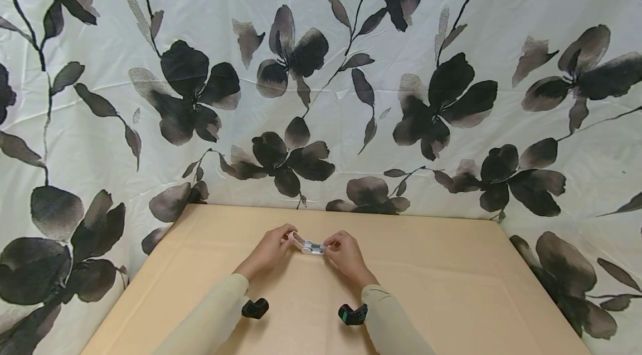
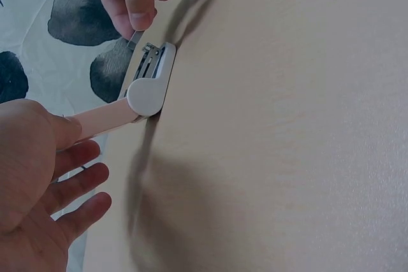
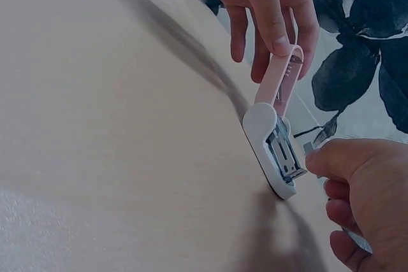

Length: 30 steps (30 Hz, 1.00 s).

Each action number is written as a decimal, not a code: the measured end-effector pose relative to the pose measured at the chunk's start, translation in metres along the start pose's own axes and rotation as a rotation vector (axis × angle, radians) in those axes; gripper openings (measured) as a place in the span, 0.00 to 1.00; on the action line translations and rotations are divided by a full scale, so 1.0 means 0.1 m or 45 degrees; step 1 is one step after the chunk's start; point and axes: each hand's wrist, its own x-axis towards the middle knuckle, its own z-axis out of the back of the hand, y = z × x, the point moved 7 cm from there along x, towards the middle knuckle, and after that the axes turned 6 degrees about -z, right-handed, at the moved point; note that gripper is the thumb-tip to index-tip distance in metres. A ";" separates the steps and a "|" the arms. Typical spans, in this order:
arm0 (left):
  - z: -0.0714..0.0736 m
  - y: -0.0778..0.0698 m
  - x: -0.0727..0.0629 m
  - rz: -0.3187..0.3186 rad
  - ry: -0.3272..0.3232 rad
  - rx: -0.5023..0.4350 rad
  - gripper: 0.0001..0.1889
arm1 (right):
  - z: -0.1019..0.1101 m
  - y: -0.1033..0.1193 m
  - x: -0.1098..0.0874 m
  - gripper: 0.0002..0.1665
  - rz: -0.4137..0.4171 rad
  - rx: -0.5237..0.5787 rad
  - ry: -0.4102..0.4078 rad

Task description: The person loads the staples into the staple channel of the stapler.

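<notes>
A small stapler [image 1: 313,249] is spread open over the table, its pink upper arm [image 2: 107,119] swung back from the white base [image 3: 260,125]. My left hand [image 1: 270,247] pinches the end of that pink arm between thumb and forefinger, the other fingers loosely spread. Inside the base, the metal staple channel [image 3: 285,155] lies exposed. Close beside its free end, my right hand [image 1: 346,254] pinches a short grey strip of staples [image 2: 134,40] between thumb and forefinger. Most of the strip is hidden by the fingertips.
The table [image 1: 426,288] has a light tan cover, and its far edge runs just beyond my hands. Behind it hangs a white cloth [image 1: 351,121] with dark flowers. Black wrist devices sit at the left cuff [image 1: 255,309] and right cuff [image 1: 353,315].
</notes>
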 end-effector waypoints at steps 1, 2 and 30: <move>0.00 0.00 0.00 -0.003 0.005 0.007 0.11 | 0.00 0.00 0.00 0.03 0.002 -0.004 -0.003; 0.00 0.00 0.00 -0.006 0.006 0.009 0.12 | 0.00 0.00 0.00 0.03 0.006 -0.008 -0.006; -0.01 -0.01 -0.02 0.010 0.019 -0.004 0.12 | -0.07 0.03 0.01 0.03 -0.043 -0.003 0.023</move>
